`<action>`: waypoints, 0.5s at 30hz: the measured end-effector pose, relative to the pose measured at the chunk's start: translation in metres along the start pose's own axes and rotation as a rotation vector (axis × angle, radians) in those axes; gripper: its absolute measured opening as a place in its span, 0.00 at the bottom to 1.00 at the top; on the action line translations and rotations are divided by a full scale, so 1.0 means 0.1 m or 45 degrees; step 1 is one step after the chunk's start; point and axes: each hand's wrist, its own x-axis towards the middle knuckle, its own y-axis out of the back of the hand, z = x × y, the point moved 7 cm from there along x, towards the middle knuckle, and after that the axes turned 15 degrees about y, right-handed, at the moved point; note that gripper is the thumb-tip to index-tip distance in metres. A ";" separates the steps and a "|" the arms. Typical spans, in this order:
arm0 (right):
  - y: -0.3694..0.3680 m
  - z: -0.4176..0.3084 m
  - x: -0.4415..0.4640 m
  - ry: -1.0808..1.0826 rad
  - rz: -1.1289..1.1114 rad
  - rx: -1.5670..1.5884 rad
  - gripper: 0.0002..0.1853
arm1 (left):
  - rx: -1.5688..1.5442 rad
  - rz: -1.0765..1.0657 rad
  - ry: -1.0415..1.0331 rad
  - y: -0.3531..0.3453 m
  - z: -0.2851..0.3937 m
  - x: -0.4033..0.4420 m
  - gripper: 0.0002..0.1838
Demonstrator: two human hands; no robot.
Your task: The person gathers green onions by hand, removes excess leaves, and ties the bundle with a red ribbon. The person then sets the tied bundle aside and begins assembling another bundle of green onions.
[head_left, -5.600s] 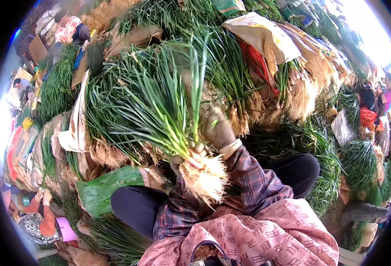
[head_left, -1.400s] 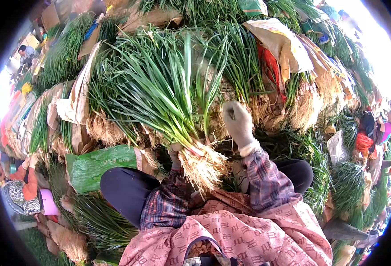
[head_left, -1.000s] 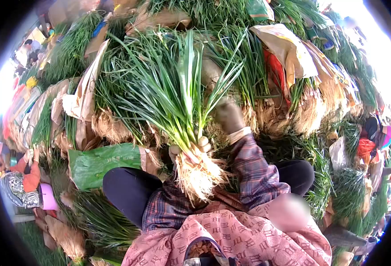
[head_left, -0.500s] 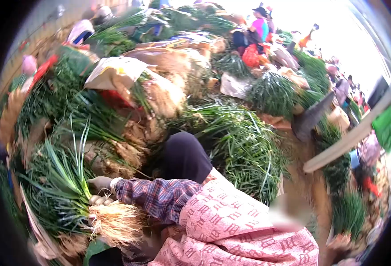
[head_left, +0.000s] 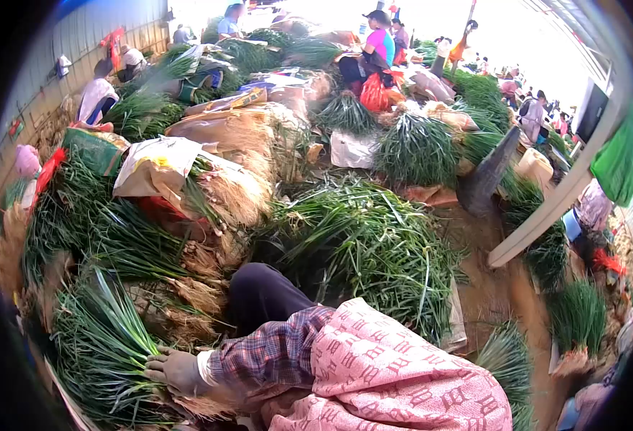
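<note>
My right hand, in what looks like a grey glove, lies back upward on a bunch of green onions. Its fingers are stretched and slightly apart over the lower stalks. Long green leaves fan out up and to the left, and pale roots show below the hand. The bunch rests on a pile of more green onions. A plaid sleeve with a white cuff covers my forearm. My left hand is out of sight.
Beyond my dark-clad knee lies a large loose heap of green onions. Root-ended stacks stand at left, partly under a white sack. A slanted pale post is at right. Several people sit farther back.
The green onion bunch has gone from upright, with its roots in full view, to lying on the pile. My right hand has moved lower, its fingers now stretched over it. The view has shifted.
</note>
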 end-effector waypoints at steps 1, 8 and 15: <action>-0.04 -0.01 0.02 0.071 0.025 0.012 0.30 | 0.005 0.003 0.004 -0.02 0.01 0.02 0.32; 1.14 0.37 0.14 -0.357 0.513 0.542 0.41 | 0.096 0.050 -0.029 -0.15 0.10 0.19 0.32; 0.16 0.74 0.33 -0.113 0.179 1.590 0.25 | 0.233 0.052 -0.144 -0.28 0.46 0.18 0.32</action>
